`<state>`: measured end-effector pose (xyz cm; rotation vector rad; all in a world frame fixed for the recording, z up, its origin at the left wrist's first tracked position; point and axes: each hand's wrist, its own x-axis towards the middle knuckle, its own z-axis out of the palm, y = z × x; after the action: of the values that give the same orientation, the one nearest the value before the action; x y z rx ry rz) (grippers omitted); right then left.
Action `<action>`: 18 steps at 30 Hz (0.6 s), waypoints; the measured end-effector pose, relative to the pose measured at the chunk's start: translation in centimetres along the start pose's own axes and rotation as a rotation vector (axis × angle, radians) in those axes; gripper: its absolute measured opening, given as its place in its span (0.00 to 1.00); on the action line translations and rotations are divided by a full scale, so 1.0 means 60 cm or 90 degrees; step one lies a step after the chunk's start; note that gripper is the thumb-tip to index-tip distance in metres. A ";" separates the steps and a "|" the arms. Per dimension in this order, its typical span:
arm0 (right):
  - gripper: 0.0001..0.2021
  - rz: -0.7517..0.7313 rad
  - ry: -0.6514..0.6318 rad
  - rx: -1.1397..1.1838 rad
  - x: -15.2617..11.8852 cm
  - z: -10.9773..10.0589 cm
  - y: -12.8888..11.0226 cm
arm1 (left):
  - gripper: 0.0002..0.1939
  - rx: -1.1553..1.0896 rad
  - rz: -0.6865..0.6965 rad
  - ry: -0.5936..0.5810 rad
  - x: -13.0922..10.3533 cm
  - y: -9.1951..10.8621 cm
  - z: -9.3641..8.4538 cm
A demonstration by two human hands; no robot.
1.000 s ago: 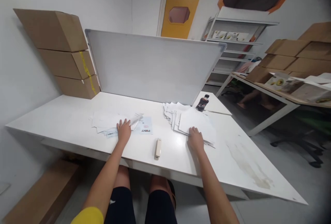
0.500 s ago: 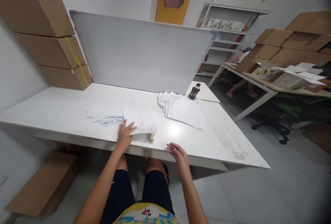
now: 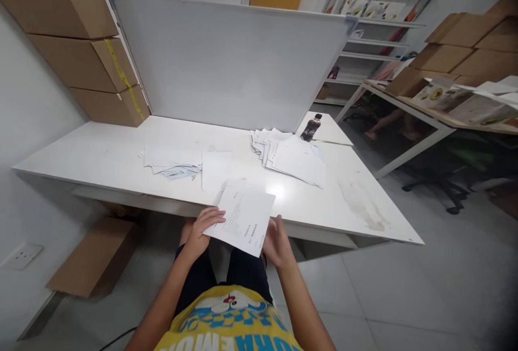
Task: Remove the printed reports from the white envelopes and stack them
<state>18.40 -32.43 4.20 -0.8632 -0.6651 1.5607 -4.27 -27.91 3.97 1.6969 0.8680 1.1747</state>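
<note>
On the far left, the brown boxes [image 3: 67, 59] stand in a stack on the white table [image 3: 97, 148], just as they did a moment ago. Next comes a small pile of papers [image 3: 174, 168], which stays where it was, with its thin slips poking out at the front. A loose sheet [image 3: 215, 170] lies flat right beside that pile. Then comes the left hand [image 3: 201, 230], pinching the left side of the printed paper [image 3: 245, 216] with its fingers on top. This is the big change: half a second ago the paper was low over the table, and now it is up and tipped, close to the person's tummy, with its bottom corner past the front edge of the table. The stapler cannot be seen now; maybe the paper hides it. The right hand [image 3: 278, 244] was away from the paper before, and now it is at the right edge, thumb up. I cannot tell if it is squeezing the paper or just next to it. So the paper is now between the two hands. Farther right, the big pile of papers [image 3: 293, 159] looks the same, near the dark bottle [image 3: 311, 128].
</note>
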 end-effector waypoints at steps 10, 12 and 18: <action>0.22 -0.019 0.049 -0.097 -0.021 -0.047 -0.011 | 0.12 -0.157 -0.076 -0.140 0.003 0.007 -0.013; 0.22 -0.023 0.063 -0.098 -0.020 -0.056 -0.008 | 0.12 -0.214 -0.098 -0.115 -0.001 0.002 -0.015; 0.28 0.001 -0.010 -0.086 -0.013 -0.060 -0.022 | 0.24 -0.333 -0.239 -0.215 -0.002 0.000 -0.042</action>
<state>22.17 -33.18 3.36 -0.9528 -0.7873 1.5386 -6.69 -27.37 4.37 1.1905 0.5700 0.7453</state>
